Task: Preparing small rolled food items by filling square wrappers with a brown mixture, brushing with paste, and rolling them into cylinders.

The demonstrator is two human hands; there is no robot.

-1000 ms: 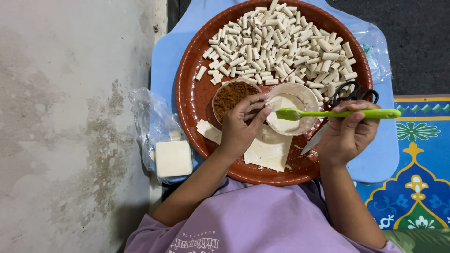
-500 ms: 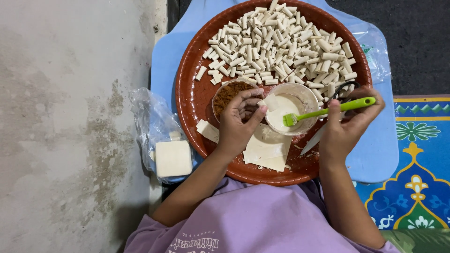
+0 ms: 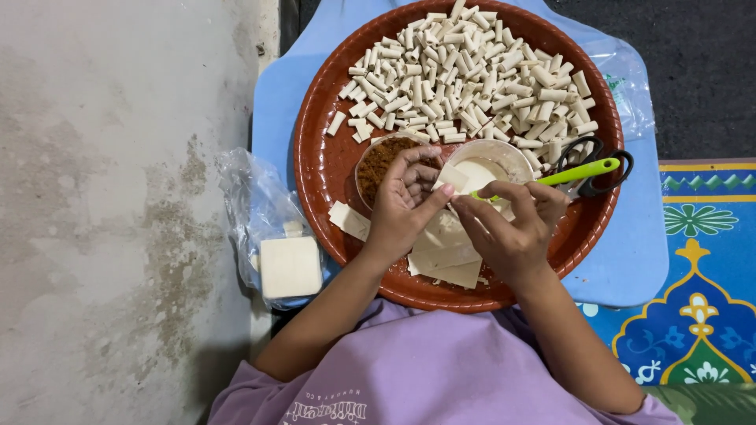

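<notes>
Green spoon [image 3: 579, 171] just left the bowl [image 3: 488, 161] — your right hand [image 3: 512, 228] grips it, left hand [image 3: 405, 205] pinches a wrapper [image 3: 454, 176] beside the bowl.

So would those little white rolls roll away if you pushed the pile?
Probably a bit: the little white rolls look like round tubes, so loose ones may roll. The brown tray has a raised rim that should stop them. They look small and light.
</notes>
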